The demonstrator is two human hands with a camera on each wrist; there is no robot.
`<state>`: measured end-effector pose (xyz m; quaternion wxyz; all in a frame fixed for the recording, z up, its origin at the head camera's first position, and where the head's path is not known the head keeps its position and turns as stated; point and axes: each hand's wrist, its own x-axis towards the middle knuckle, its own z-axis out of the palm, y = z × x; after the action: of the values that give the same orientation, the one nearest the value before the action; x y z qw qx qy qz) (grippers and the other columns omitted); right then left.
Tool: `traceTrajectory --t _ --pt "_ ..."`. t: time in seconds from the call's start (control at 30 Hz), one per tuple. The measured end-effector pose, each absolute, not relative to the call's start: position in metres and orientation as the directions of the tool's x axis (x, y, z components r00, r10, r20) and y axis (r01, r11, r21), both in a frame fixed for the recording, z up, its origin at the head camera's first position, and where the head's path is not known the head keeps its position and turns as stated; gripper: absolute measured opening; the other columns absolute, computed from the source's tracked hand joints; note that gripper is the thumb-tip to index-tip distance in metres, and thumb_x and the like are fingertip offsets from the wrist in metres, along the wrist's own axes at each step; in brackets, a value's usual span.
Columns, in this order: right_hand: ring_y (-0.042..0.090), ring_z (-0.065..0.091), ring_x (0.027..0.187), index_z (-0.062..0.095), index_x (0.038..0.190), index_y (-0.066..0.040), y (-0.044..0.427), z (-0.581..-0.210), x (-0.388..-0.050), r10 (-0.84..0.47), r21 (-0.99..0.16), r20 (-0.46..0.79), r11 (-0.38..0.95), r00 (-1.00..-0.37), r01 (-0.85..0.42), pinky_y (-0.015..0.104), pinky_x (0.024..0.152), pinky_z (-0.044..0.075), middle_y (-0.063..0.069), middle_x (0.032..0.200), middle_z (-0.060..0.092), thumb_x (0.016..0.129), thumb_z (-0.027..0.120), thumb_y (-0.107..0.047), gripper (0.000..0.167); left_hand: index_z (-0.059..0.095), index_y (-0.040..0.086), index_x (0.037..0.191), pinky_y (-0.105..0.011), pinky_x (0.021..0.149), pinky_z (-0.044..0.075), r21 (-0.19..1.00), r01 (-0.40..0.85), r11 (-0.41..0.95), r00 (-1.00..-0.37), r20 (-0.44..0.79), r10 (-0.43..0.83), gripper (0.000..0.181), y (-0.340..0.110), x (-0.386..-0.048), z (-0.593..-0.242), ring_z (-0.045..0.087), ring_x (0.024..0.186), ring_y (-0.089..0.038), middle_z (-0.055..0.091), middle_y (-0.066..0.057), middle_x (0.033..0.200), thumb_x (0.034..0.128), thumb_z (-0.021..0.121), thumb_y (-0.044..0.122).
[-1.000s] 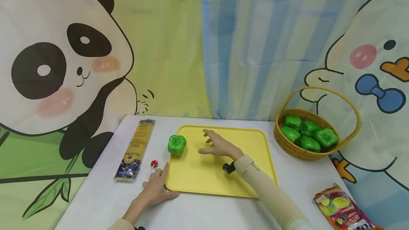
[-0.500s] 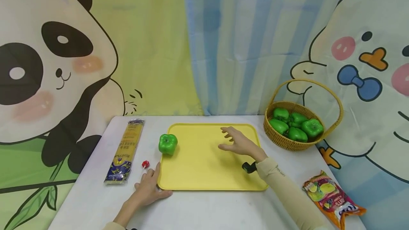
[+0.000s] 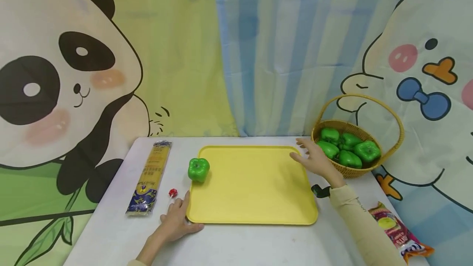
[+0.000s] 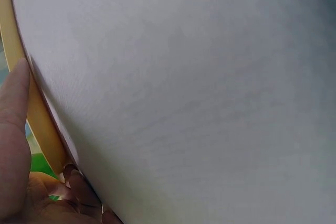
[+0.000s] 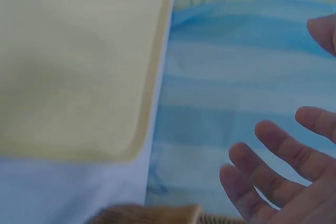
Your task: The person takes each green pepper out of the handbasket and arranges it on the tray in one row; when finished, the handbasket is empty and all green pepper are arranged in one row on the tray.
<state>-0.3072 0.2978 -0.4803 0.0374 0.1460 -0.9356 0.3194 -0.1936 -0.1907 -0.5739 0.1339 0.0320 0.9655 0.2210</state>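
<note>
Plain yellow tray (image 3: 255,192), green pepper (image 3: 198,170), tan basket (image 3: 352,173) — blue-striped cloth (image 3: 266,52).

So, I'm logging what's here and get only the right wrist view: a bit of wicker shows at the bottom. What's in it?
Observer: That's a basket; the head view shows five green peppers in it.
Operator: My picture cuts off most of the tray. Anything at its far side from me?
Observer: Yes, the head view has one more pepper at its left edge, nearer the back corner than the front.
Operator: And where's the left hand?
Observer: The left hand is touching the tray at its near left corner.
</note>
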Motion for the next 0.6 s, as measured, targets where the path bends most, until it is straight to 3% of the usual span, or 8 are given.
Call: traceTrajectory --t 0.2,0.6 --pt "0.050 0.044 0.130 0.038 0.150 0.002 0.345 -0.468 -0.303 -0.100 -0.530 0.177 0.828 -0.979 -0.180 0.067 0.102 0.037 0.029 0.142 0.048 0.100 0.056 -0.048 0.073 0.018 0.010 0.161 -0.059 0.083 0.041 0.441 -0.013 0.897 -0.960 -0.258 0.113 0.132 -0.191 -0.194 -0.574 0.047 0.114 -0.029 0.050 -0.015 0.132 0.0632 0.080 0.073" --pt "0.061 0.037 0.125 0.031 0.151 0.009 0.412 -0.465 -0.291 0.052 -0.462 0.151 0.887 -0.987 -0.024 0.074 0.095 0.035 0.043 0.144 0.035 0.100 0.050 -0.055 0.084 0.018 0.010 0.161 -0.058 0.083 0.041 0.449 -0.036 0.893 -0.955 -0.278 0.101 0.135 -0.193 -0.195 -0.577 0.047 0.114 -0.029 0.049 -0.016 0.132 0.0609 0.080 0.075"
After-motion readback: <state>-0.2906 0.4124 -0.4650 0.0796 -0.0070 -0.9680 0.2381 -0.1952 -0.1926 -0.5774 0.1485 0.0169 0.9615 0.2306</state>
